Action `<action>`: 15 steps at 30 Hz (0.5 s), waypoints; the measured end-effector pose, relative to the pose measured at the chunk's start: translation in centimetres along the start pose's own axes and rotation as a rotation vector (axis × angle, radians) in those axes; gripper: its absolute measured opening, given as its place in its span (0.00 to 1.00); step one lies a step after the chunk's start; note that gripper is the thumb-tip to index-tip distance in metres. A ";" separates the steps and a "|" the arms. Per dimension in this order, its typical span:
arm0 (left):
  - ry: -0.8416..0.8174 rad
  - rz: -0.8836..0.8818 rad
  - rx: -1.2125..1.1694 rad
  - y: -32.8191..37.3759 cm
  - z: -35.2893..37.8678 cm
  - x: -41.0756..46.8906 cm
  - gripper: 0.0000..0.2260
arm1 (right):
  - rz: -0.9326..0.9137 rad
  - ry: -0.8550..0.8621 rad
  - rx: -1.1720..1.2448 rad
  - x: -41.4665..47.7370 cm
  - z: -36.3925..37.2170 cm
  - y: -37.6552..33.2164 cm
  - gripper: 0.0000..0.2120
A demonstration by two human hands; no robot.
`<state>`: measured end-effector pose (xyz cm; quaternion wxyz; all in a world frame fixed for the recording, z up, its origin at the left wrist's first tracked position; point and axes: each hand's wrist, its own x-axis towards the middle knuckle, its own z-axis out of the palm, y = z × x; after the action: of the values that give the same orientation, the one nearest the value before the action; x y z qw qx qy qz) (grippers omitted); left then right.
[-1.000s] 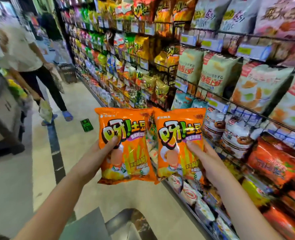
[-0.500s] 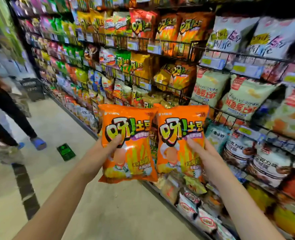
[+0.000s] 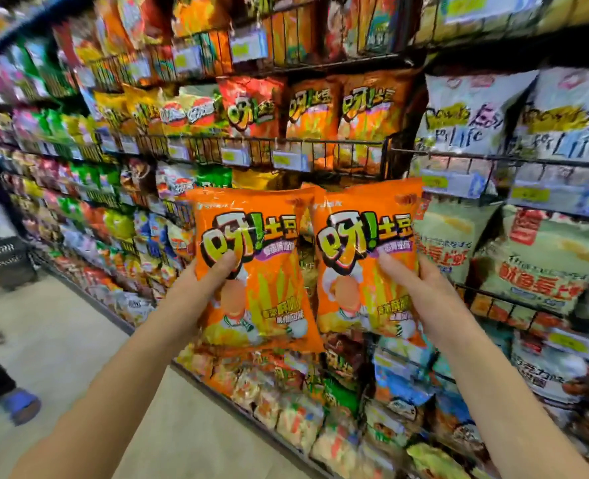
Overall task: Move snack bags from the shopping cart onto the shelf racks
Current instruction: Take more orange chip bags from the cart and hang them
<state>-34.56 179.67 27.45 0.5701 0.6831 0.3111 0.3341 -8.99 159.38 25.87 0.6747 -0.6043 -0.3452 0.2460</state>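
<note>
- A wall of wire shelf racks (image 3: 320,144), packed with snack bags, fills our view from nine o'clock round to three o'clock.
- On the tier just above our hands, a row of matching orange bags (image 3: 341,108) stands upright behind the wire front rail.
- We hold two bags of the same kind side by side in the air in front of the racks, resting on no shelf: the left bag (image 3: 262,257) and the right bag (image 3: 369,250). Their inner edges nearly meet.
- Each bag is upright with its print facing us. Its long axis runs from six o'clock to twelve o'clock.
- Our left hand (image 3: 196,288) grasps the left bag at its outer edge, thumb laid across the front.
- Our right hand (image 3: 420,288) grasps the right bag the same way at its outer edge.
- The matching orange bags lie at twelve o'clock from the right bag and at about one o'clock from the left bag. We judge the right hand to be nearer, and the bags must rise over the rail.
- The shopping cart is out of view.
</note>
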 end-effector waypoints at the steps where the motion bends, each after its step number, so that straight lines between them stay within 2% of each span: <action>1: -0.010 0.013 0.012 0.7 -0.2 2.0 0.55 | -0.020 0.008 -0.002 1.5 0.2 -0.5 0.25; 4: -0.010 0.041 0.018 2.8 -0.9 7.3 0.61 | -0.077 0.050 0.014 5.8 0.8 -2.3 0.23; 6: -0.012 0.058 -0.016 3.8 -1.2 10.3 0.61 | -0.097 0.079 0.010 8.0 1.2 -3.2 0.25; 10: -0.103 0.158 -0.032 5.5 -1.1 15.3 0.49 | -0.141 0.143 -0.018 11.1 1.9 -5.1 0.23; 15: -0.238 0.272 -0.097 7.4 -0.5 21.4 0.46 | -0.211 0.233 -0.085 13.5 2.6 -7.2 0.23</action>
<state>-22.16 196.09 36.98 0.5847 0.7253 0.1299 0.3395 -2.94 170.16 35.30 0.7060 -0.6171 -0.3363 0.0871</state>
